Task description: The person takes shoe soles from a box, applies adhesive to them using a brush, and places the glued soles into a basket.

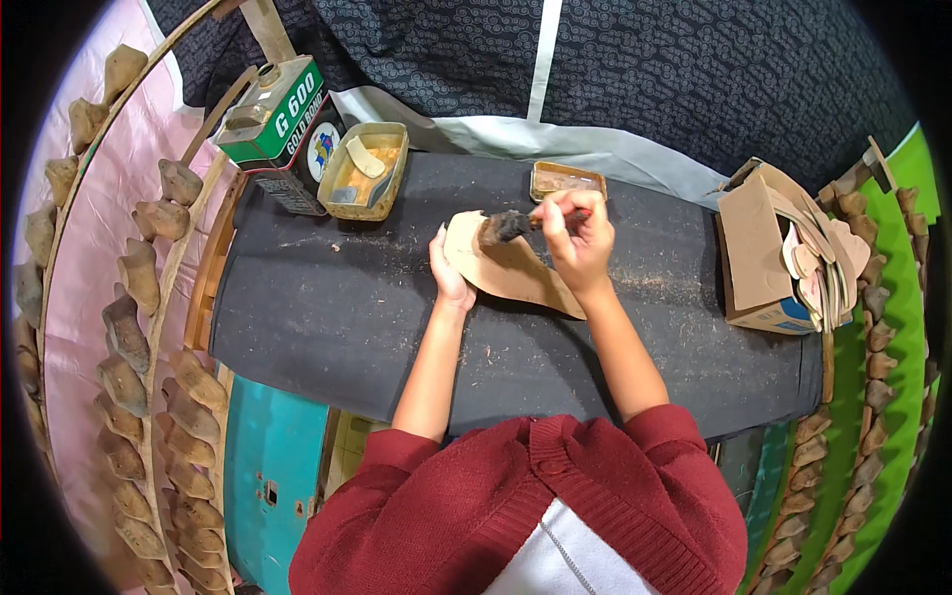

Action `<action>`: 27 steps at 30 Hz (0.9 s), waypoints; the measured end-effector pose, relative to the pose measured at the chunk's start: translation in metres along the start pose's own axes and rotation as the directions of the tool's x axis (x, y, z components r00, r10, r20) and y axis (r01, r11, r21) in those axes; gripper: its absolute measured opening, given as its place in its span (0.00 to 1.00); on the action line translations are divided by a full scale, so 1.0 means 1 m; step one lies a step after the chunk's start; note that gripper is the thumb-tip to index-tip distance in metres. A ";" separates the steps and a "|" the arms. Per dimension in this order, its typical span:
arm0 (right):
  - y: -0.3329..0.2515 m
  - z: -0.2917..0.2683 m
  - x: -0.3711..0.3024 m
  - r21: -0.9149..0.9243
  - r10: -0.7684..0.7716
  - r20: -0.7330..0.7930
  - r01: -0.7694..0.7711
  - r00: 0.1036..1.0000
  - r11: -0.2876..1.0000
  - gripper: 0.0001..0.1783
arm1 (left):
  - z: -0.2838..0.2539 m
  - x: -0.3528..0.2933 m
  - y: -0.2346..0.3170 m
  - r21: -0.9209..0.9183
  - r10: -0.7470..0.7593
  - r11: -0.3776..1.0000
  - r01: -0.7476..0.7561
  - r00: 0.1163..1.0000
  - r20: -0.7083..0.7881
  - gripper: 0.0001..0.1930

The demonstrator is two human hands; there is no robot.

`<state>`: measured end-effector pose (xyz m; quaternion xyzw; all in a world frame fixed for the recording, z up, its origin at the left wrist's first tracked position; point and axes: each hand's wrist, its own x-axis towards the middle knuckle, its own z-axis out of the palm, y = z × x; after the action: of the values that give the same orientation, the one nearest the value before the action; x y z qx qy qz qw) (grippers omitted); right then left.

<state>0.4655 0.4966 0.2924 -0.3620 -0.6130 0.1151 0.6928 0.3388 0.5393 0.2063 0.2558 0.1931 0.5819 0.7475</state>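
Observation:
My left hand (pixel 453 276) is closed on the left edge of a tan, sole-shaped insole piece (pixel 521 276), holding it above the dark cloth-covered table. Its narrow end points toward my right wrist. In my right hand (pixel 581 246) is a brush (pixel 508 227), gripped by its handle, with dark, crusted bristles. The bristle end lies over the upper part of the insole piece and seems to touch it. Just behind my right hand sits a small shallow tray (pixel 597 180) with a brownish inside, partly hidden by the fingers.
A yellowish tub (pixel 394 139) with scraps stands at the back left, beside a green and black metal can (pixel 263 134). At the right is a cardboard box (pixel 759 243) stuffed with sole-shaped pieces (pixel 818 263). Racks of shoe lasts (pixel 126 332) flank both sides. Crumbs dot the tabletop (pixel 327 317).

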 end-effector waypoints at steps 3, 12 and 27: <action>0.006 0.006 -0.008 -0.042 0.024 0.108 -0.020 0.994 0.999 0.08 | -0.005 0.000 0.002 0.004 0.015 1.000 -0.015 1.000 -0.013 0.26; 0.005 -0.033 -0.045 -0.047 0.164 0.126 -0.159 0.978 0.986 0.08 | -0.008 0.003 0.004 0.051 0.074 0.996 -0.073 0.997 -0.015 0.26; 0.003 0.005 -0.028 0.026 0.116 0.175 -0.123 0.978 0.992 0.07 | -0.006 0.001 0.003 0.080 0.114 0.990 -0.116 0.993 0.035 0.29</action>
<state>0.4557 0.4838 0.2684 -0.3742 -0.6456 0.1987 0.6353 0.3338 0.5421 0.2031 0.3058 0.1906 0.6116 0.7044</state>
